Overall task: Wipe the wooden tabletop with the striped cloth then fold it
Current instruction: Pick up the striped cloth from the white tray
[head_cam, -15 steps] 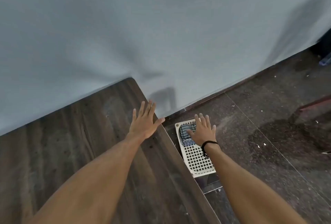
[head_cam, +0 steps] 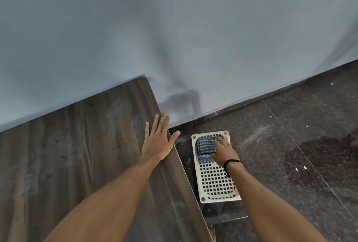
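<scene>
**Cloth's off the desk, down on the right side**

The striped cloth [head_cam: 206, 145] sits bunched at the far end of a white grid rack [head_cam: 215, 181], which stands lower than the desk [head_cam: 77, 154], just beside its right edge, long side parallel to that edge; so the cloth has to come up and leftward to reach the wood. The right hand [head_cam: 222, 152] is the one on it, fingers curled over the cloth's right side, looks like a grip to me; the left hand [head_cam: 157, 143] lies flat and released near the desk's far right corner, thumb poking past the edge. Wiping hasn't begun, I'd say; the right hand is clearly nearer.
</scene>
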